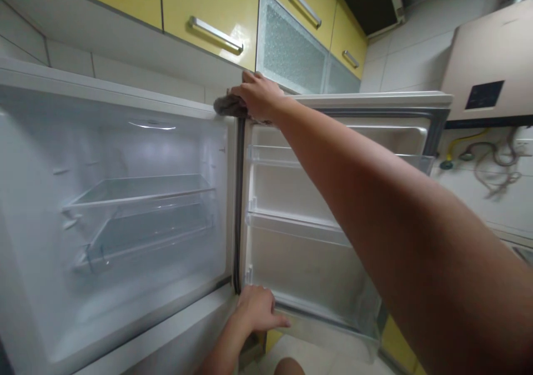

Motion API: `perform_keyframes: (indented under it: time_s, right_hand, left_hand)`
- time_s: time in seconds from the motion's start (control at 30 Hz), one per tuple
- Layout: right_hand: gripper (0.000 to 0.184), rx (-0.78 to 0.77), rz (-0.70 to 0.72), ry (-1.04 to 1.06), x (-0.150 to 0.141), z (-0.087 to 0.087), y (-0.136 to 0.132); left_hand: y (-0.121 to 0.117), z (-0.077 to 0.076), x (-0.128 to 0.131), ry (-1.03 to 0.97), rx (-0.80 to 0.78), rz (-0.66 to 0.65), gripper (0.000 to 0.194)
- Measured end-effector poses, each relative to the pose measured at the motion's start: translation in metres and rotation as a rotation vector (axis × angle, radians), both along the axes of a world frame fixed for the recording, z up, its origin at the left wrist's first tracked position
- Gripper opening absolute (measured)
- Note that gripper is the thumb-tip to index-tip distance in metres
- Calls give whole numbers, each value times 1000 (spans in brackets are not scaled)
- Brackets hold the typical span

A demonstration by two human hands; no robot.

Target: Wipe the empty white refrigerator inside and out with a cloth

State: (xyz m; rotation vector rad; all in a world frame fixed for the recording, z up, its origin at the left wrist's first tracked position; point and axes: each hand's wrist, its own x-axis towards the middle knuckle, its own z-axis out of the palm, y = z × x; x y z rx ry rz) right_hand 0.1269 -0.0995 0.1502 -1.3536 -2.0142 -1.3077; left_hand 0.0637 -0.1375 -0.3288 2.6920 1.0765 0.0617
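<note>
Stretched across the view, my right arm ends at my right hand (260,95), closed on a grey cloth (230,106). The cloth lies against the top hinge corner, between the fridge body and the opened fridge door (291,275). My left hand (255,307) is low at the bottom hinge corner, touching the door's lower edge. Its thumb points out to the right, apart from the other fingers, which are mostly hidden. A dark door seal (239,208) runs down between the two hands. My right forearm covers part of the door's shelves.
Inside the lit fridge compartment (141,153) are a glass shelf (141,189) and a clear drawer (154,231). Yellow cabinets (208,3) hang close above. A water heater (491,64) is on the right wall, with hoses below. A knee (288,366) shows at the bottom.
</note>
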Motion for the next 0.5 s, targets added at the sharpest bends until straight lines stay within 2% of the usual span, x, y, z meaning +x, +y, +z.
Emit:
perform_keyframes:
  time_s: [0.17,0.33,0.4,0.5]
  right_hand:
    - [42,62,-177,10,77,27,-27]
    - [45,65,-428,177,165,59,-85]
    - [44,84,-520,260,201,61,-115]
    - [49,181,-604,391,252,46,-154]
  left_hand:
    - [0,-3,-4,-16,12,-12,65]
    - [1,-6,-4,-27,23,-43,60]
    - [0,-6,-1,-28,30,-51,60]
    - [-1,-6,2,-38,46,-52,62]
